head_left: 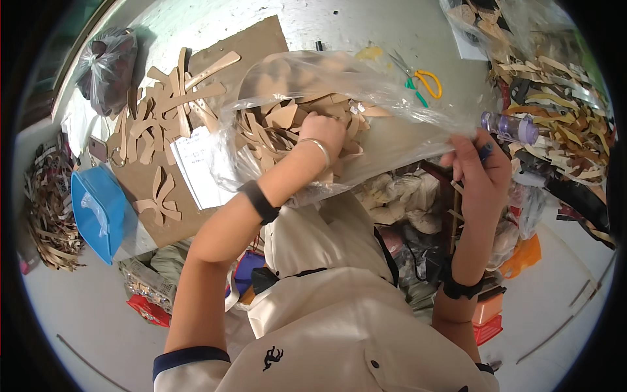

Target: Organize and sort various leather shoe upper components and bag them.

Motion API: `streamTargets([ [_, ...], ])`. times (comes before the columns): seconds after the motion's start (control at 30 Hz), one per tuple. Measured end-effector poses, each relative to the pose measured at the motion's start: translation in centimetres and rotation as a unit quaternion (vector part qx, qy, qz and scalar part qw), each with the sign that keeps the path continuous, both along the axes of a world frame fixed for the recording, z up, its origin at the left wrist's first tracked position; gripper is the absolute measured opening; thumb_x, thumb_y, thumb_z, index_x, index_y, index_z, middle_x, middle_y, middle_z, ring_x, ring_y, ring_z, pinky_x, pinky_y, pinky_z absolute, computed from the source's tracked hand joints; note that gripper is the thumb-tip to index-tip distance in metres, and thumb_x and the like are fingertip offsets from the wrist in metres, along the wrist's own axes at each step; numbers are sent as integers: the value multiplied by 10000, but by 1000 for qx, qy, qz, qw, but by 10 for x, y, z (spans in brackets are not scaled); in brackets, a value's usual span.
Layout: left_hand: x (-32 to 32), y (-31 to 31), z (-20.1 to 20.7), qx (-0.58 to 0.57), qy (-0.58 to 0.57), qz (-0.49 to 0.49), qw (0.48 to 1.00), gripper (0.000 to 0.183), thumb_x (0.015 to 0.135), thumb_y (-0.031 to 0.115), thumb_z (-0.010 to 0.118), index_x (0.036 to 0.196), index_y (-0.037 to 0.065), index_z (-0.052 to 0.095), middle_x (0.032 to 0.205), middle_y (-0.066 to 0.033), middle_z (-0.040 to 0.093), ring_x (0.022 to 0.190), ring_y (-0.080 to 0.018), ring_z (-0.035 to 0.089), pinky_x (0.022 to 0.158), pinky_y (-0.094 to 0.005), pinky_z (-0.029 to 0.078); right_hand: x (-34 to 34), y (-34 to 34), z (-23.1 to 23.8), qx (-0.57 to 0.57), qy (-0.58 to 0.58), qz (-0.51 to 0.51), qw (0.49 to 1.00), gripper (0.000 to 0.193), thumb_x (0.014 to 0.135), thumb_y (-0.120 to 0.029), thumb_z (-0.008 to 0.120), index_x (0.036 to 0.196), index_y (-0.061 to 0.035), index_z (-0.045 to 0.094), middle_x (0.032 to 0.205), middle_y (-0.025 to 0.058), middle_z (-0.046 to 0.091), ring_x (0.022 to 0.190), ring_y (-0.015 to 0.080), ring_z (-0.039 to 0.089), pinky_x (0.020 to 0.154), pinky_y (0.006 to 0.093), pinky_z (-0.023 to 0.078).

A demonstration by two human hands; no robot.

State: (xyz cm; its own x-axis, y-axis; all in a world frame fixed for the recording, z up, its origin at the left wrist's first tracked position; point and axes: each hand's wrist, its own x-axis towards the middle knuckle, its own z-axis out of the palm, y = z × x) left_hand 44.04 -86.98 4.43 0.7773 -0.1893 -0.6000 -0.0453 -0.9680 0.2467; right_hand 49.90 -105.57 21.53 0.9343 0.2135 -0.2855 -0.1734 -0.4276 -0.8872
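A large clear plastic bag (405, 140) lies on the table in front of me, its mouth spread toward the right. Inside it is a heap of tan, leather-like cut pieces (277, 121). My left hand (323, 134) is in the bag on top of the heap, its fingers curled down; whatever they grip is hidden. At the right, my right hand (480, 163) pinches the bag's edge and keeps it raised and stretched. More long tan strips (173, 98) lie loose and overlapping on a brown board to the left of the bag.
Beyond the bag lie scissors (424, 85) with green and orange handles. A purple-capped bottle (509, 127) stands near my right hand, beside piles of strips (555, 111). On the left are a white written sheet (199, 170), a blue bin (98, 212) and a tied plastic bag (108, 72).
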Motion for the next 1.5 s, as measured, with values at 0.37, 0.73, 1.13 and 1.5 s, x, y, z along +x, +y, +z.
streamTargets([
  [0.37,-17,17,16,69,-210,-129,967,249,770,211,640,978,101,722,1073,-71,627,1059,-214,553,912,-375,402,4,-7,-3,-33,35,-10,999,183,884,-170,656,884,13,660,651,-27,586,579,19,423,555,193,346],
  [0.73,12,45,21,220,-126,13,967,299,854,179,565,1135,83,599,913,-24,708,975,-205,654,1026,-409,338,3,-12,-1,-27,32,-6,999,185,872,-179,681,859,3,648,627,-3,603,561,19,447,533,207,368],
  [1.13,9,28,-12,187,-46,36,981,698,704,457,781,1210,43,537,1158,-89,610,1105,-234,563,927,-353,432,-4,-8,-9,18,22,4,1000,184,895,-180,660,879,3,645,625,-11,598,584,25,488,554,201,379],
  [1.5,40,50,-14,-14,-81,273,959,516,783,384,716,1187,89,593,1054,-100,683,1005,-275,640,853,-382,499,29,9,-18,111,73,-56,989,205,857,-224,664,751,-50,643,625,7,592,481,18,397,452,194,283],
])
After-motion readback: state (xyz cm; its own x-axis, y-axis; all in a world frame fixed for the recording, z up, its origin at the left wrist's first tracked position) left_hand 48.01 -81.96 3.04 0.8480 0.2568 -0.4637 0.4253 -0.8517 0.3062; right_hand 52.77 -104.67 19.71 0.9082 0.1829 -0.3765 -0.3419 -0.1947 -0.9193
